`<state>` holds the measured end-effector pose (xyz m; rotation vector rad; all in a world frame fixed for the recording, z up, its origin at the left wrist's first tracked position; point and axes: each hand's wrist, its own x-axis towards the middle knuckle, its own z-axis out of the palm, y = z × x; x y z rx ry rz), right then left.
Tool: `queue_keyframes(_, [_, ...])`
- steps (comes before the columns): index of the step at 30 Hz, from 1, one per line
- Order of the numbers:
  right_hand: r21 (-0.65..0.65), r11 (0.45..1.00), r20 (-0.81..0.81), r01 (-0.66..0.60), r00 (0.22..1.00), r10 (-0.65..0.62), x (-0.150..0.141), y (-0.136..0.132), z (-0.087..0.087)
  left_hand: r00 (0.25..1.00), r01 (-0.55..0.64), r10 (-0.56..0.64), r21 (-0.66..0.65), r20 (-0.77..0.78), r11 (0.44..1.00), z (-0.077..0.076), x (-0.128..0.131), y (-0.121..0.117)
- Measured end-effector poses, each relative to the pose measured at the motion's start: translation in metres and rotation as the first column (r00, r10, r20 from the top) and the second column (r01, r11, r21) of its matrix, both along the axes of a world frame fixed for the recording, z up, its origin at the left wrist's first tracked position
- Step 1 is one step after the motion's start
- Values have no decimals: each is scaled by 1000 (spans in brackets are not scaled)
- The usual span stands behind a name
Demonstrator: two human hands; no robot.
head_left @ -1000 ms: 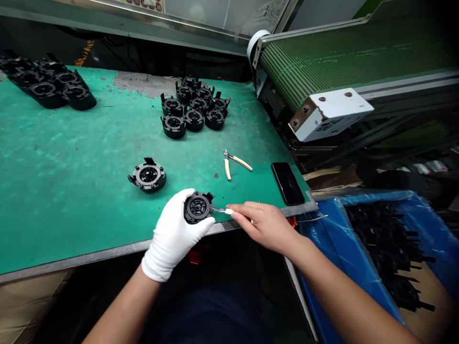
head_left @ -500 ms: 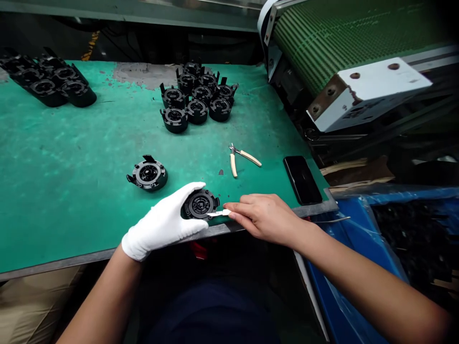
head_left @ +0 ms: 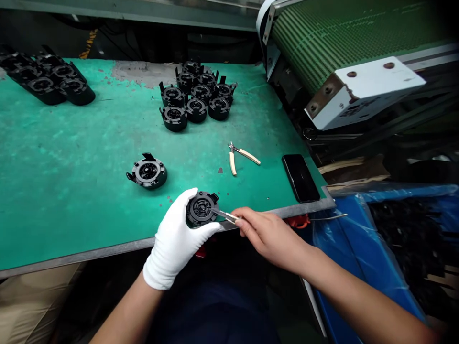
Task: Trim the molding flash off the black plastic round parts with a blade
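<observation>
Head camera looks forward and down, close over the green table.

Left hand, white-gloved, palm turned up, fingers curled tight in a grip, forearm rising from below. Right hand, bare, pinches with thumb and forefinger, wrist low, forearm stretching in from the right.

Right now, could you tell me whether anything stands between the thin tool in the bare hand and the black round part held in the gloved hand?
Nothing visible does. The left hand holds the black round part at the table edge, and the thin tool in the right hand already reaches its face.
</observation>
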<state>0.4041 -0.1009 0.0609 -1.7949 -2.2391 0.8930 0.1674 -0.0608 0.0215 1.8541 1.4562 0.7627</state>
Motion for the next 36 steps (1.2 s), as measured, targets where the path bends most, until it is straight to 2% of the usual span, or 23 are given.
queue_keyframes(3, [16, 997, -2, -69, 998, 69, -9, -7, -1, 999, -40, 40, 22, 2, 999, -6, 3, -7])
queue_keyframes(10, [-18, 992, -56, -128, 990, 126, -23, -7, -2, 999, -31, 32, 45, -19, 998, -7, 2, -6])
queue_keyframes(15, [10, 995, -19, -99, 995, 99, -18, -6, -1, 1000, -27, 27, 35, 5, 999, -6, 2, -6])
queue_keyframes(20, [2, 991, -25, -130, 991, 130, -18, -4, 0, 1000, -15, 15, 21, 21, 1000, -5, 1, -5])
queue_keyframes(25, [49, 993, 55, -104, 993, 102, -22, -1, -2, 999, 0, 1, -4, 43, 1000, -5, 0, -3])
queue_keyframes(29, [22, 988, 29, -154, 988, 153, -21, 1, -3, 999, 13, -13, 4, 33, 1000, -6, 0, -4])
queue_keyframes(33, [-29, 970, 38, -241, 969, 242, -20, 9, 5, 999, 47, -47, -4, -2, 999, -4, -3, -3])
queue_keyframes(36, [-54, 965, 43, -256, 965, 259, -16, 14, 14, 987, 162, -162, 8, -11, 987, 0, -9, 4])
